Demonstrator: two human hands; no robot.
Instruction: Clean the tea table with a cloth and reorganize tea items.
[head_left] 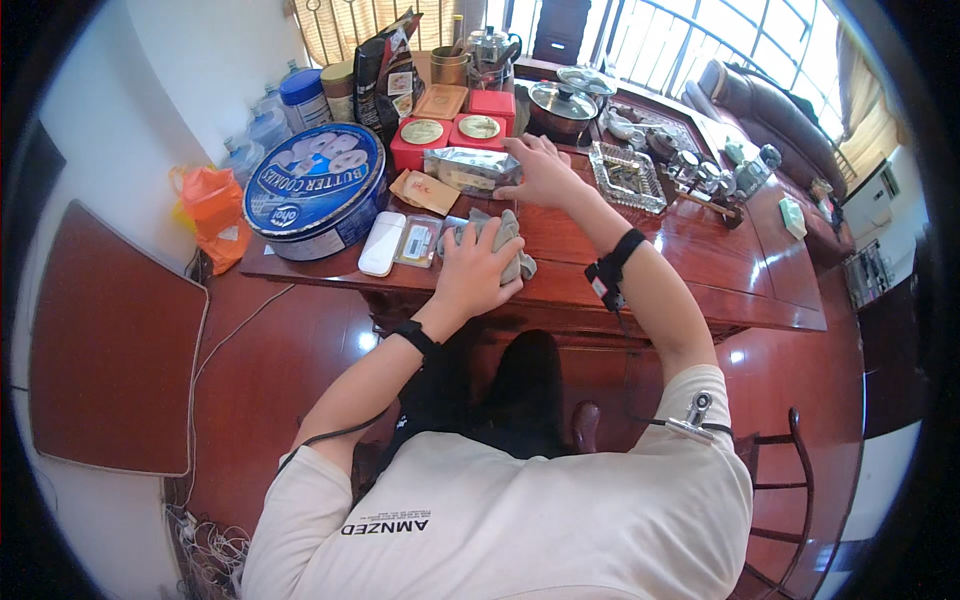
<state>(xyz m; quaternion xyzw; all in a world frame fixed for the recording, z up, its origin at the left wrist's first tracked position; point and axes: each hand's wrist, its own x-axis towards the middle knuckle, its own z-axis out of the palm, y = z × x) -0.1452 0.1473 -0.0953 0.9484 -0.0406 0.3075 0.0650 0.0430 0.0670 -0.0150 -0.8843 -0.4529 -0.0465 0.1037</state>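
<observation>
Cloth (527,263), grey and crumpled, lies near the front edge of a glossy red-brown worktop (580,245) beneath the left hand (472,272), whose fingers spread across it; from afar, I cannot tell whether they grip it. The right hand (546,178), fingers apart, is at the right end of a silver packet (468,170); I cannot make out whether it touches. A brown envelope (426,192), a flat clear case (417,242) and a white oblong case (382,244) sit left of the cloth, near a round blue tin (315,185).
</observation>
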